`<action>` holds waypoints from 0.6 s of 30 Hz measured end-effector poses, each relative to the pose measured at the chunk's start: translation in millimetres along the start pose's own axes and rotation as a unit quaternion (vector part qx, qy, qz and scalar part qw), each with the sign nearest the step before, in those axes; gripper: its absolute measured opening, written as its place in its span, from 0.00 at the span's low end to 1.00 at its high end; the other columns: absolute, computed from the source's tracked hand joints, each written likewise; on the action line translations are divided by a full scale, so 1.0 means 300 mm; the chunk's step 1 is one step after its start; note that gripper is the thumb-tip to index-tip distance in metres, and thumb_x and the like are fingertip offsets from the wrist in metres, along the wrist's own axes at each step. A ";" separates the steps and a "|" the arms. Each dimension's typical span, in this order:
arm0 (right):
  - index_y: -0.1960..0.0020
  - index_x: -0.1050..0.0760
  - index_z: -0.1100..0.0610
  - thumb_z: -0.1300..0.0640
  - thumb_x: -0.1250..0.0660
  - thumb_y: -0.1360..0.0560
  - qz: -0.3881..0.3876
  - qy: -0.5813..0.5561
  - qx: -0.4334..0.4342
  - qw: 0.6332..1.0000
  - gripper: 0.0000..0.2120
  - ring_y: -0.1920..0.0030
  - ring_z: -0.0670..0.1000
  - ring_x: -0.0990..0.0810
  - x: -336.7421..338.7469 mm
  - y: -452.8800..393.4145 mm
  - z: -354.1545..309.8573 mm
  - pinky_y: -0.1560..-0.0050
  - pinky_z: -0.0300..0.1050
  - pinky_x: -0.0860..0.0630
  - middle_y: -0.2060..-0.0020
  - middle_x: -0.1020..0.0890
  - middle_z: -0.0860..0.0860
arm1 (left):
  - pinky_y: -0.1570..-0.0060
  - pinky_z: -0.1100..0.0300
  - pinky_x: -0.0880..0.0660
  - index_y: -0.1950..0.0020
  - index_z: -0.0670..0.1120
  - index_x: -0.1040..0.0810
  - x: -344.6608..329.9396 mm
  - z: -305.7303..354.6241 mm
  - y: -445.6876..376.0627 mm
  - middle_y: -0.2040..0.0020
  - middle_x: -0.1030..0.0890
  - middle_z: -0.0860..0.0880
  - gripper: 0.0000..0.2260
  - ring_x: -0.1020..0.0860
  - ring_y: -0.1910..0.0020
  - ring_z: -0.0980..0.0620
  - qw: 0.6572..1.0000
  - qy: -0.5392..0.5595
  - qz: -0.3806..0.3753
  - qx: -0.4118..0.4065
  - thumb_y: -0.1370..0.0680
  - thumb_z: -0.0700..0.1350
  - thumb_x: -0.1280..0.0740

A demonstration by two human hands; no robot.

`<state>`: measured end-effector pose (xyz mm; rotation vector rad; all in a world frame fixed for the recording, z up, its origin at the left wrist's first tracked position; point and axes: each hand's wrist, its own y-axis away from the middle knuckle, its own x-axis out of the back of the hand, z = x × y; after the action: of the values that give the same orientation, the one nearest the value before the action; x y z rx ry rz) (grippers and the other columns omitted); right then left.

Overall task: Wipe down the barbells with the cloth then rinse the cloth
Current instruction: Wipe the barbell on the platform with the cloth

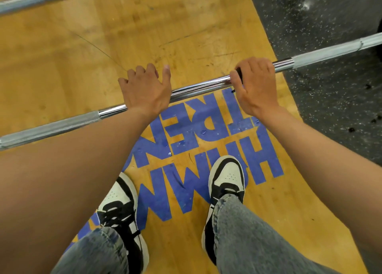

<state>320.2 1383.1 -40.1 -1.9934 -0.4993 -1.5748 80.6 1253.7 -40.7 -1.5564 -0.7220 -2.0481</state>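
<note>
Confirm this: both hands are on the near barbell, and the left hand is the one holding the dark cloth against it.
Wrong hand. The head view shows the right hand gripping the dark cloth on the near barbell; the left hand rests there bare.

Scuffed yellow wooden platform [186,32] with blue lettering [206,149], beside black speckled rubber flooring [322,21]

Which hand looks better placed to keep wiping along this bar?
The right hand, probably. Its fingers curl over the bar with a bit of dark cloth peeking out beneath them. The left hand only rests on the bar and shows no cloth.
</note>
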 end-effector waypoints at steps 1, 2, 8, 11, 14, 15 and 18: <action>0.57 0.27 0.59 0.39 0.57 0.17 -0.037 0.019 -0.023 0.999 0.30 0.54 0.59 0.29 0.015 -0.034 -0.026 0.40 0.56 0.36 0.59 0.24 0.56 | 0.39 0.43 0.36 0.43 0.48 0.23 0.002 -0.002 -0.008 0.42 0.21 0.43 0.27 0.27 0.39 0.39 1.000 0.002 -0.001 0.003 0.16 0.64 0.54; 0.62 0.29 0.58 0.37 0.62 0.18 -0.097 0.037 -0.033 0.994 0.34 0.58 0.58 0.30 0.032 -0.068 -0.065 0.45 0.55 0.35 0.64 0.26 0.55 | 0.38 0.43 0.36 0.42 0.48 0.22 0.004 -0.003 -0.014 0.42 0.21 0.43 0.28 0.27 0.39 0.40 1.000 0.001 -0.006 0.005 0.16 0.64 0.54; 0.61 0.30 0.53 0.32 0.70 0.19 -0.405 -0.030 -0.015 0.914 0.38 0.63 0.52 0.29 0.078 -0.257 -0.351 0.50 0.51 0.37 0.65 0.25 0.52 | 0.38 0.42 0.37 0.42 0.48 0.23 0.013 -0.009 -0.062 0.41 0.21 0.43 0.28 0.27 0.38 0.40 1.000 0.006 -0.005 0.018 0.16 0.65 0.55; 0.61 0.38 0.44 0.26 0.73 0.26 -0.503 -0.171 -0.060 0.845 0.32 0.65 0.41 0.30 0.090 -0.329 -0.361 0.42 0.49 0.37 0.76 0.25 0.40 | 0.38 0.43 0.37 0.41 0.48 0.23 0.015 -0.008 -0.082 0.41 0.21 0.43 0.27 0.27 0.37 0.40 1.000 0.010 0.002 0.021 0.16 0.64 0.55; 0.38 0.26 0.45 0.25 0.71 0.26 -0.532 -0.140 -0.100 0.829 0.43 0.43 0.45 0.19 0.086 -0.381 -0.270 0.26 0.58 0.43 0.50 0.13 0.40 | 0.38 0.43 0.37 0.41 0.48 0.23 0.014 -0.010 -0.093 0.41 0.21 0.43 0.27 0.27 0.37 0.40 1.000 0.012 0.004 0.020 0.15 0.63 0.55; 0.37 0.24 0.49 0.22 0.70 0.28 -0.544 -0.110 -0.133 0.821 0.47 0.44 0.48 0.16 0.080 -0.398 -0.236 0.26 0.58 0.42 0.49 0.12 0.47 | 0.38 0.43 0.37 0.41 0.48 0.23 0.014 -0.011 -0.094 0.41 0.21 0.43 0.27 0.27 0.38 0.40 1.000 0.012 0.005 0.018 0.15 0.63 0.55; 0.62 0.25 0.57 0.10 0.62 0.59 -0.616 -0.053 -0.174 0.767 0.58 0.67 0.58 0.23 0.052 -0.438 -0.195 0.30 0.65 0.32 0.76 0.20 0.56 | 0.39 0.44 0.37 0.42 0.47 0.23 0.011 -0.009 -0.089 0.42 0.21 0.44 0.27 0.27 0.39 0.40 1.000 0.010 0.016 0.011 0.15 0.63 0.55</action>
<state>201.3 1448.9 9.1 -2.0720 -1.9916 -2.3764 60.6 1271.7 -41.4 -1.5240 -0.7050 -2.0219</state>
